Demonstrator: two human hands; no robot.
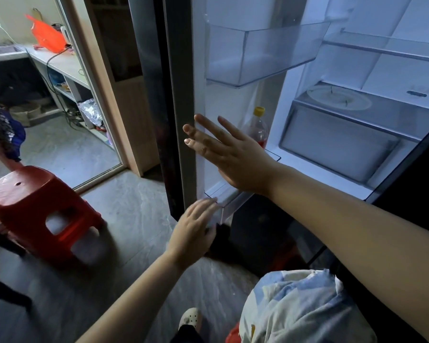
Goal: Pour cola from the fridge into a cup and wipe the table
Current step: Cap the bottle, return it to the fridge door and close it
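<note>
Right hand (pixel 230 157) reaches across toward the open fridge door (pixel 181 100), fingers straight and spread, gripping nothing. Its fingertips lie at the door's inner edge, above the lower bin (pixel 233 201). Left hand (pixel 193 231) sits lower, by that bin's front corner, fingers loosely out and holding nothing. It's blurred, so I can't tell whether it touches the plastic. The bottle (pixel 256 127), yellow-capped with a red label, stands upright in the lower bin, partly hidden behind the right hand, whose fingers point away from it. Higher on the door hangs the upper bin (pixel 258 55), clear plastic. Inside the fridge (pixel 394 78) a pale plate (pixel 337 97) rests on a shelf over a drawer (pixel 337 147). Off to the left, a red stool (pixel 35 204) stands on the grey floor (pixel 139 219).
</note>
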